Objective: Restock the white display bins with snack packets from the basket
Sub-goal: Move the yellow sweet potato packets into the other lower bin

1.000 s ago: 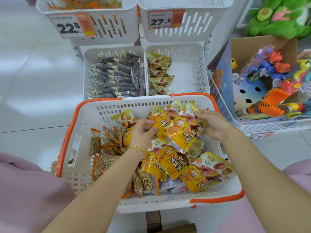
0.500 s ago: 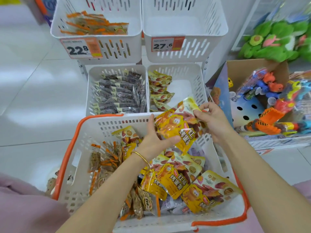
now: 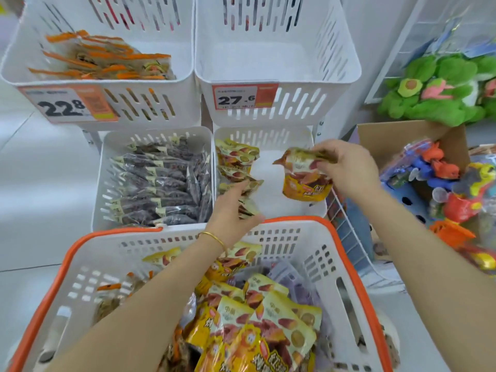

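Note:
A white basket with an orange rim sits low in front, holding several yellow snack packets. Just beyond it stands the lower right white bin, part filled with a row of yellow packets along its left side. My right hand grips a small bunch of yellow packets above that bin's bare right side. My left hand reaches over the basket's far rim into the bin, its fingers touching the standing packets there; whether they curl round any is unclear.
The lower left bin is packed with dark packets. The upper left bin holds orange-edged packets behind a 22.8 price tag; the upper right bin, tagged 27.6, shows none. A cardboard box of toys and green plush stand at right.
Both hands have moved forward from over the basket to the lower right bin. The right hand carried the yellow packets along; the left hand let go of them and reached to the packets in the bin.

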The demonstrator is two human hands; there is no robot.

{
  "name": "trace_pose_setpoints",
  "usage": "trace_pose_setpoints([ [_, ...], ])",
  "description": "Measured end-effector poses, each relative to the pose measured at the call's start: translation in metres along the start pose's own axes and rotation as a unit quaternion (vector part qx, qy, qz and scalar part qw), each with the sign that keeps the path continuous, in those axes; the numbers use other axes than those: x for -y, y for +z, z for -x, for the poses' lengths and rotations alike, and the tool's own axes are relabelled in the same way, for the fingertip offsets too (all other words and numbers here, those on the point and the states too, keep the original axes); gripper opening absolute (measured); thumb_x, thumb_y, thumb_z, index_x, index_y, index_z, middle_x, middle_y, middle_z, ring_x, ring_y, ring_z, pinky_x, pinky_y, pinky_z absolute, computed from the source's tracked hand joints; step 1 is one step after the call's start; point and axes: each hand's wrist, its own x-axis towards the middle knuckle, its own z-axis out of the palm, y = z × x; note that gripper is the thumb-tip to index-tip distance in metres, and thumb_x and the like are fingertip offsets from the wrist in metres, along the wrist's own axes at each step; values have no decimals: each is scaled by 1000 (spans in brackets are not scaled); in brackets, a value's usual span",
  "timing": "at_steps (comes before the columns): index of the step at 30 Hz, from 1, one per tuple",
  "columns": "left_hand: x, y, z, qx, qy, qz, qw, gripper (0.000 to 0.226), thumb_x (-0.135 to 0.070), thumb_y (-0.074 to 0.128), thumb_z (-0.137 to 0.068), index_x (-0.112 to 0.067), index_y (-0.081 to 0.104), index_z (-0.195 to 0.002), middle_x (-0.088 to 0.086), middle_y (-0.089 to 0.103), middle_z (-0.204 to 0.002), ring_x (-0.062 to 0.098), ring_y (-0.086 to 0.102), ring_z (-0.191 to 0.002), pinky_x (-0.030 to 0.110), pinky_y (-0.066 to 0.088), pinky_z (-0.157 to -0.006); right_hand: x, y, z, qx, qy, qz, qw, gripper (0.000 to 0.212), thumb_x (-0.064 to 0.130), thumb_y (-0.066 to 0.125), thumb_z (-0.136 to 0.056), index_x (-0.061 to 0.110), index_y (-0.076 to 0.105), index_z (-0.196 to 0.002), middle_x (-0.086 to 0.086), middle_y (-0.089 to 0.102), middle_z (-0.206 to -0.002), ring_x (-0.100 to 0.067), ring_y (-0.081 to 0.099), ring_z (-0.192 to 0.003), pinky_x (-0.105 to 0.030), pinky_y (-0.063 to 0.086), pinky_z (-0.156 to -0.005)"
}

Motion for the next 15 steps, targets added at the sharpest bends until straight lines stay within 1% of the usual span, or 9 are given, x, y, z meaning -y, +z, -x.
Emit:
trace_pose_setpoints([
  [1,6,2,-2,9,2,-44,999,78,-36,71,-80,-29,28,-145,-5,36,-146,18,25,-138,37,29,-111,-7,10,-2,-4,-15,45,999,28,15,68,-82,23,69,-108,-1,70,-107,-24,61,-105,-39,48,-85],
  [3,14,5,-3,23,13,-123,992,72,-42,68,-80,-35,32,-142,-7,39,-143,15,22,-137,37,26,-110,-20,33,-5,9,-37,78,996,28,17,63,-86,27,68,-112,-1,70,-111,-25,60,-108,-39,49,-83],
  [5,16,8,-7,20,27,-167,985,69,-47,66,-80,-38,33,-140,-11,39,-142,11,21,-135,34,21,-108,-32,55,-8,40,-56,101,992,29,16,59,-88,26,66,-114,-1,69,-112,-26,60,-107,-40,51,-80],
  [7,18,8,-12,22,35,-185,982,68,-51,64,-79,-38,34,-139,-13,38,-142,10,21,-135,34,21,-107,-43,73,-9,67,-53,112,990,29,13,60,-87,25,67,-112,-1,69,-111,-26,60,-106,-40,50,-81],
  [9,21,7,-15,35,40,-193,980,68,-55,63,-78,-36,37,-138,-13,38,-142,11,23,-134,36,24,-108,-52,87,-8,100,-31,67,992,27,9,64,-83,22,69,-106,-3,69,-109,-25,61,-105,-37,49,-86],
  [10,23,6,-15,42,44,-192,980,68,-56,63,-77,-35,39,-137,-12,39,-141,12,24,-133,36,26,-110,-55,92,-7,128,-25,26,991,26,4,66,-81,17,70,-104,-4,69,-108,-25,61,-104,-33,48,-89],
  [11,24,6,-15,45,50,-187,980,68,-57,65,-76,-34,41,-136,-12,40,-141,12,25,-132,37,26,-111,-55,95,-7,163,-22,-15,986,26,-1,68,-79,11,70,-102,-7,69,-107,-26,61,-103,-28,46,-90],
  [13,23,5,-14,44,49,-160,985,67,-53,68,-75,-34,43,-134,-11,41,-140,12,25,-132,32,25,-111,-53,95,-9,237,-15,-68,969,30,-5,71,-75,3,68,-103,-9,65,-108,-25,59,-105,-25,43,-89],
  [15,22,2,-14,53,32,-123,991,66,-47,70,-76,-34,42,-134,-12,40,-139,11,24,-133,30,24,-108,-50,95,-11,299,5,-65,952,37,1,74,-75,9,65,-109,-5,58,-115,-22,54,-111,-27,42,-92],
])
